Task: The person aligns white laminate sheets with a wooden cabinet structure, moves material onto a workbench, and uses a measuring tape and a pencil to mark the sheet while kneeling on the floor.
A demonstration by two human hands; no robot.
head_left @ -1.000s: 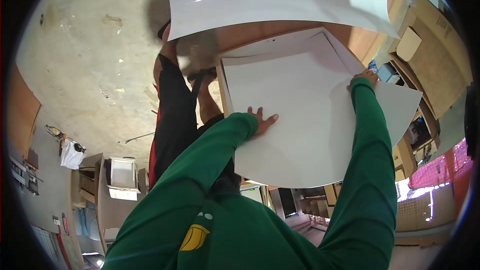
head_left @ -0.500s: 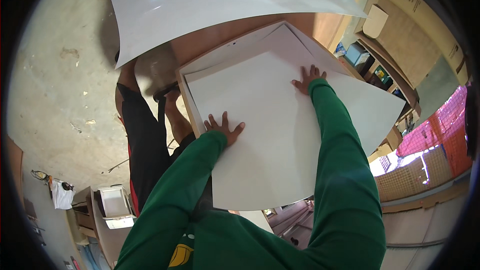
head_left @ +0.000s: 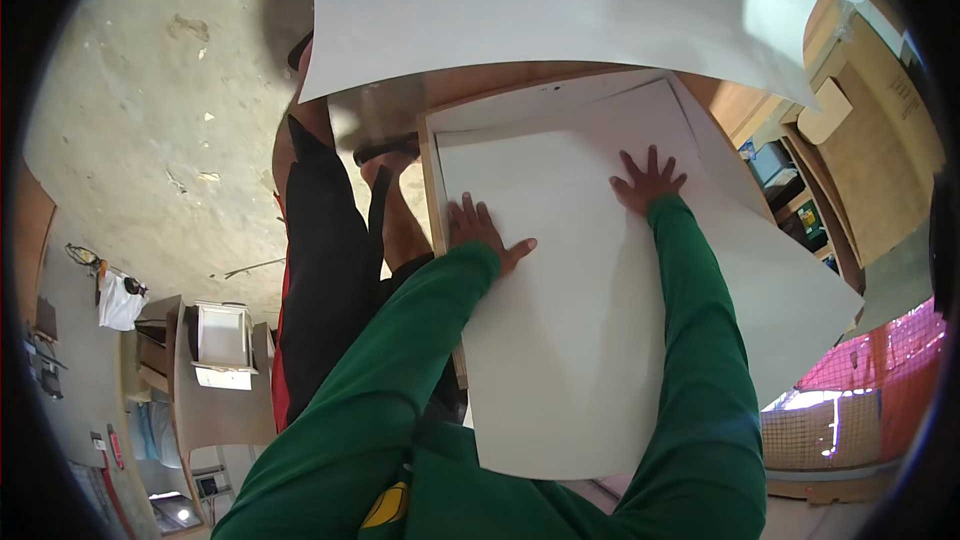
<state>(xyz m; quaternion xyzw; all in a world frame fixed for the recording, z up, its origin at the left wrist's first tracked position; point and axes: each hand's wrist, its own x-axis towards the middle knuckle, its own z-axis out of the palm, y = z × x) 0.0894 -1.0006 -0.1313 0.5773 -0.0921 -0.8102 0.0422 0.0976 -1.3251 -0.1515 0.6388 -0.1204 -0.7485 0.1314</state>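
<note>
A white sheet [head_left: 570,340] lies over a shallow panel with a thin wooden rim [head_left: 429,180]. My left hand [head_left: 482,234] rests palm down near the sheet's left edge, with the thumb spread away from the fingers. Farther up and to the right, my right hand [head_left: 648,182] presses flat with its fingers fanned out. Neither hand grips anything. A second white sheet [head_left: 775,290] pokes out to the right as a pointed corner. Which sheet lies uppermost where they meet is hard to tell.
A large glossy white sheet [head_left: 540,20] curves across the far side. Legs in black shorts [head_left: 325,290] stand at the left on the concrete floor [head_left: 150,130]. Brown cardboard [head_left: 885,160] and a shelf with a blue box [head_left: 770,162] are at the right. A white tray [head_left: 224,335] sits lower left.
The view has shifted, so the panel and sheets appear lower and farther right. My left hand now lies closer to the rim. Both hands stay flat on the white sheet.
</note>
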